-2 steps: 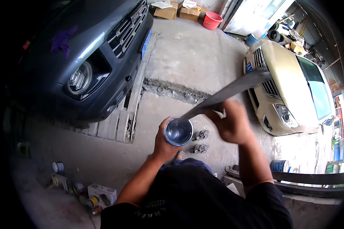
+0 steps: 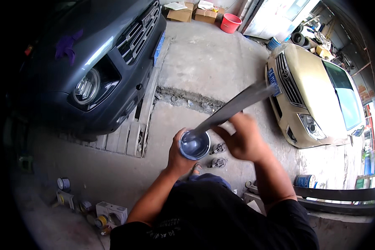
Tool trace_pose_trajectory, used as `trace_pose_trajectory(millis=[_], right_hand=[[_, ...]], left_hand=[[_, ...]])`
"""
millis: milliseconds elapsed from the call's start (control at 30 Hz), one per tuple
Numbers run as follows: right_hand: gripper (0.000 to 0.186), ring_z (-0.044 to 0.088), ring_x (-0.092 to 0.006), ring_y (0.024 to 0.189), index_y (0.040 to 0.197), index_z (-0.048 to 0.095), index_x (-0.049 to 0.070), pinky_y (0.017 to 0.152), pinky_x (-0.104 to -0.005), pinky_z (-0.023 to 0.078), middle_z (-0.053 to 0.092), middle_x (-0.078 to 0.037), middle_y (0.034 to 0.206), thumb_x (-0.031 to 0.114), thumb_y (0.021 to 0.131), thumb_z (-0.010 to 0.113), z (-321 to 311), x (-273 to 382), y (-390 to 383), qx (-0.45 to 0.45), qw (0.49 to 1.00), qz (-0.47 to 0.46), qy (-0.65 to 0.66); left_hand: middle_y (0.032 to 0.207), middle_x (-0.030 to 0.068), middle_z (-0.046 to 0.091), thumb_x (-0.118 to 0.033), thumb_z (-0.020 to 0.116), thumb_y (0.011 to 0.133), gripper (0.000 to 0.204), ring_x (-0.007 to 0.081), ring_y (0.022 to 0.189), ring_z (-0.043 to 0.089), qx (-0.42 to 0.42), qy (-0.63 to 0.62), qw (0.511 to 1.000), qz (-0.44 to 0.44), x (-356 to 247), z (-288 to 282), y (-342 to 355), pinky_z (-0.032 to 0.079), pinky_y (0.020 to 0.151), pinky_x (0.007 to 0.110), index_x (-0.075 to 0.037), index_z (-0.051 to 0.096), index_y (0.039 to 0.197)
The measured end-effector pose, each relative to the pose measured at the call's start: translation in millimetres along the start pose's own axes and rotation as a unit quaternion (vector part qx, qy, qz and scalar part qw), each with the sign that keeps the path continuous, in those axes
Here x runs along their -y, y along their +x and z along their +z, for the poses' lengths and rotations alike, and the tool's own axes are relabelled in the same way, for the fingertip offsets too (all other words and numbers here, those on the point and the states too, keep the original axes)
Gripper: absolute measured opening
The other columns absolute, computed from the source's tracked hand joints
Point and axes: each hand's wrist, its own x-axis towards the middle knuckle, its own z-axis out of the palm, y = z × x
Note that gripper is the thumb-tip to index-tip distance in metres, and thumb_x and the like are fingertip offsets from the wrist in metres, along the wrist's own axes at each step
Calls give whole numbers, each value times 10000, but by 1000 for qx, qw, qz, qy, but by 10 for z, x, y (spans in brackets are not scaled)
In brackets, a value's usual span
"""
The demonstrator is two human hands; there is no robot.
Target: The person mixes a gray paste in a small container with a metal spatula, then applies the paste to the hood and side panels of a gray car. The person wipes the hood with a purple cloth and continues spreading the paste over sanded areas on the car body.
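Observation:
My left hand (image 2: 177, 156) is wrapped round the side of an open cup (image 2: 183, 155) with shiny grey-blue liquid, likely paint, in its bottom. A long, flat grey stirring stick (image 2: 236, 103) slants from the cup up to the right. Its lower end dips inside the cup; the far end is smeared by motion. The stick is gripped by my right hand (image 2: 246, 139), which is slightly blurred, a little right of the cup and above it. The inner grip of the fingers is partly hidden.
A dark car (image 2: 108, 79) stands at left with a purple cloth (image 2: 68, 45) on its bonnet. At right is a gold car (image 2: 308, 62). A red bucket (image 2: 230, 23) and cardboard boxes (image 2: 180, 14) sit at the back. Two small grey objects (image 2: 218, 162) lie near my feet.
My right hand has moved left and slightly down. The stick's far end has swung down and left, uncovering the gold car's grille. My left hand and the cup stay put.

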Motion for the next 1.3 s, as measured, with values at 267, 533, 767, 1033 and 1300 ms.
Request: trace_pose_trajectory(millis=[267,533,767,1033,1300], right_hand=[[214,678,-283,820,1006,605,-36,738,-328,534,682,-169,912,-124,812,624,-236,-85,-80,-39,999,25,16],[183,691,-286,834,937,587,12,737,-389,542,683,-153,870,-110,804,620,-274,-75,-147,37,994,19,98],[191,666,-283,852,988,605,9,727,-372,526,675,-132,922,-70,823,659,-64,-168,123,86,991,-73,65],[232,638,-323,708,1013,557,-37,612,-383,489,641,-171,833,-71,800,640,19,95,-299,-58,996,-58,-46],[234,657,-339,838,936,584,18,733,-425,522,656,-156,901,-61,716,581,68,14,-34,91,987,-112,77]], left_hand=[[1259,173,544,-67,880,644,944,274,1164,569,10,-39,999,-4,121,-31,-6,463,988,378,-24,298,1386],[1229,168,579,-131,882,641,881,312,1127,593,-1,-53,999,5,189,-68,-19,474,965,398,-19,373,1352],[1243,168,566,-87,871,645,856,297,1142,582,19,-27,999,26,29,-145,117,462,979,390,-17,380,1343],[1255,163,553,-26,858,647,921,261,1160,579,10,-59,998,-16,174,-79,-1,466,991,371,-13,307,1386],[1236,183,561,-154,875,668,881,312,1134,583,21,-113,992,-41,106,-83,54,469,965,401,-6,344,1356]])
